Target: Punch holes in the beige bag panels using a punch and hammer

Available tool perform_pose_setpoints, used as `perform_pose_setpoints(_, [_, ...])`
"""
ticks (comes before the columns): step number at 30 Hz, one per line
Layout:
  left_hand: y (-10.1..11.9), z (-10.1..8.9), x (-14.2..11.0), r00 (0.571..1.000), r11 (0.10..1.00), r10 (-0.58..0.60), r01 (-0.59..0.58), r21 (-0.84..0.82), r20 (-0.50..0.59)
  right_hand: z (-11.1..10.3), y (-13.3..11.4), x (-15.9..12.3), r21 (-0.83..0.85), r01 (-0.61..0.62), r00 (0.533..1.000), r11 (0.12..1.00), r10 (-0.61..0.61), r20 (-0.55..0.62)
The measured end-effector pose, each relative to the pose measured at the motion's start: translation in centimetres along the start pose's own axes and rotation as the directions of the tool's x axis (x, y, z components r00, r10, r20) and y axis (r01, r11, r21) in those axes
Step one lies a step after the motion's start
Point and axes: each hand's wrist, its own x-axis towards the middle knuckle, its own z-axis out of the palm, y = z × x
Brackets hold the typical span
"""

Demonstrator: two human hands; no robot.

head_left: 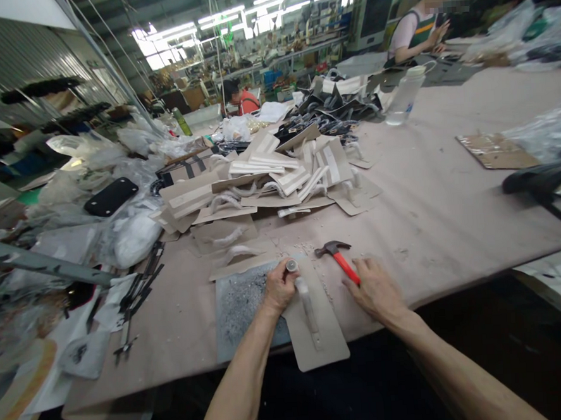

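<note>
My left hand (279,287) is closed around a short cylinder with a round, metallic-looking top (291,266). It is held at the far end of a beige panel (319,340). A handle strip wrapped in clear film (308,306) runs along the middle of that panel. Under my left wrist lies a grey, scuffed board (241,307), which the panel partly overlaps. To the right, my right hand (378,293) is slightly blurred, with its fingers over the handle end of a claw hammer (343,263). The hammer has a red handle and a dark head, which points away from me.
Beyond my hands is a heap of beige panels with wrapped handles (269,179), with dark pieces (331,108) behind it. A water bottle (404,98) stands to the right. Plastic bags (134,235) crowd the left. A co-worker (415,34) is at the table's far side.
</note>
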Motion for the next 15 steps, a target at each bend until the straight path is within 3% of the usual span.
perform_pose_setpoints(2, [-0.1, 0.1, 0.0, 1.000, 1.000, 0.005, -0.005, 0.003, 0.005, 0.0, 1.8, -0.1, 0.064, -0.121, 0.987, 0.991, 0.113, 0.119])
perform_pose_setpoints(4, [-0.3, 0.1, 0.0, 1.000, 1.000, 0.007, -0.007, -0.002, 0.005, -0.1, 2.4, -0.1, 0.294, -0.289, 0.931, 0.911, 0.196, 0.307])
perform_pose_setpoints(7, [-0.5, 0.1, 0.0, 1.000, 1.000, 0.009, -0.009, -0.002, -0.001, -1.2, 1.5, 0.3, 0.511, -0.481, 0.822, 0.712, 0.164, 0.545])
perform_pose_setpoints(9, [-0.4, 0.0, -0.1, 1.000, 1.000, 0.006, -0.006, 0.002, -0.003, -2.7, 0.1, 0.6, 0.543, -0.511, 0.796, 0.666, 0.126, 0.593])
perform_pose_setpoints(10, [-0.4, 0.0, -0.1, 1.000, 1.000, 0.006, -0.006, 0.005, -0.003, -3.6, -0.6, 0.6, 0.567, -0.500, 0.807, 0.655, 0.115, 0.579])
perform_pose_setpoints(12, [-0.3, 0.0, -0.1, 1.000, 1.000, 0.008, -0.008, 0.012, -0.004, -5.4, -2.0, 0.5, 0.623, -0.354, 0.899, 0.697, 0.069, 0.433])
perform_pose_setpoints(14, [-0.2, 0.1, -0.1, 1.000, 1.000, 0.009, -0.009, 0.016, -0.006, -6.9, -3.1, 0.1, 0.595, -0.054, 0.990, 0.802, -0.036, 0.139])
perform_pose_setpoints(15, [-0.3, 0.1, -0.1, 1.000, 1.000, 0.012, -0.012, 0.017, -0.008, -7.4, -3.5, -0.1, 0.521, 0.095, 0.994, 0.848, -0.110, -0.002])
